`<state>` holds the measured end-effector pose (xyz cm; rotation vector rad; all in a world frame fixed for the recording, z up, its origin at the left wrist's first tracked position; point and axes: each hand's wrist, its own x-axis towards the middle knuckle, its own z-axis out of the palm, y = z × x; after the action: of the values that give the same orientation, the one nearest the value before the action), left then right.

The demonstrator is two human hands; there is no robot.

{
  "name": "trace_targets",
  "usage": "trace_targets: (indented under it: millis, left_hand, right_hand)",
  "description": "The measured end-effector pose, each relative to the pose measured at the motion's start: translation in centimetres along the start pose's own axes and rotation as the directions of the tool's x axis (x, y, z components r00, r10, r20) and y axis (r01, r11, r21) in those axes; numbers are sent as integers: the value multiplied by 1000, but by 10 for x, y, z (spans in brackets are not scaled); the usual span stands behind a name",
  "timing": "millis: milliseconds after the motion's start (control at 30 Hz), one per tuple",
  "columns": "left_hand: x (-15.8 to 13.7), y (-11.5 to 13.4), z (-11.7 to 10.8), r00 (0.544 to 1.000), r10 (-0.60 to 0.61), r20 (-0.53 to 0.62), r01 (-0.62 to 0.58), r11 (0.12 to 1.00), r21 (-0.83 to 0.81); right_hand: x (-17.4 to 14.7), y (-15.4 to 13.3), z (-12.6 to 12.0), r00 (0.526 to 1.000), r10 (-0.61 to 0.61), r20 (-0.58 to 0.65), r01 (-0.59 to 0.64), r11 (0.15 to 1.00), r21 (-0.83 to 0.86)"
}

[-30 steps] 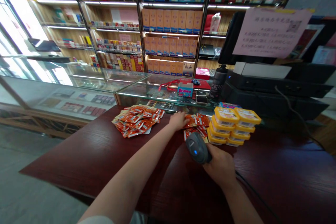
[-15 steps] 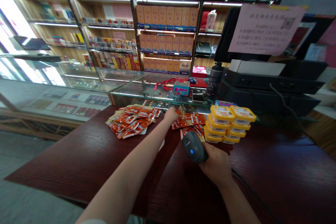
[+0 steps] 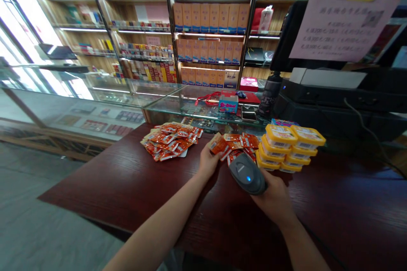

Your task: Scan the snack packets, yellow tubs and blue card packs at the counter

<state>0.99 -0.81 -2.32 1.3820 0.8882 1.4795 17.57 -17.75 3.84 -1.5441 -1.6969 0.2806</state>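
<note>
My left hand [image 3: 209,161] is closed on an orange snack packet [image 3: 217,144], tilted up with a pale label patch showing. In my right hand [image 3: 276,194] is a dark grey barcode scanner [image 3: 247,174], its blue light on and its head close to that packet. Behind the scanner lies a small heap of orange snack packets [image 3: 249,140]. A larger pile of similar packets [image 3: 170,140] is spread on the left of the table. Stacked yellow-lidded plastic tubs [image 3: 281,136] stand just beyond my right hand.
The dark wooden table [image 3: 127,186] meets a glass display counter [image 3: 165,101]. On the glass are a small blue-and-pink box [image 3: 228,105], a phone [image 3: 248,113] and a dark bottle [image 3: 270,94]. A monitor with a pink paper sign [image 3: 341,29] stands at the right.
My left hand has drawn back from the small heap toward me, bringing a packet near the scanner. The scanner has turned a little in my right hand. The view has shifted left.
</note>
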Motion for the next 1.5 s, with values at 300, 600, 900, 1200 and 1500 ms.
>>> trace_targets:
  millis: [300, 600, 900, 1200, 1500]
  left_hand:
    - [-4, 7, 2, 1000, 15, 5, -16, 995, 94]
    - [-5, 8, 2, 1000, 12, 24, -14, 997, 77]
    - [-8, 12, 3, 1000, 6, 7, -7, 999, 47]
    - [15, 41, -15, 992, 32, -124, -23, 997, 74]
    - [86, 75, -109, 791, 25, -612, 161, 955, 247]
  right_hand:
    - [-1, 1, 0, 994, -57, 92, 55, 998, 20]
    - [-2, 0, 0, 996, -61, 58, 62, 998, -9]
    - [-2, -5, -1, 1000, -20, 5, 21, 916, -400]
    - [-3, 0, 4, 1000, -26, -7, 19, 863, -505]
    - [-4, 1, 8, 999, -42, 25, 49, 879, -475]
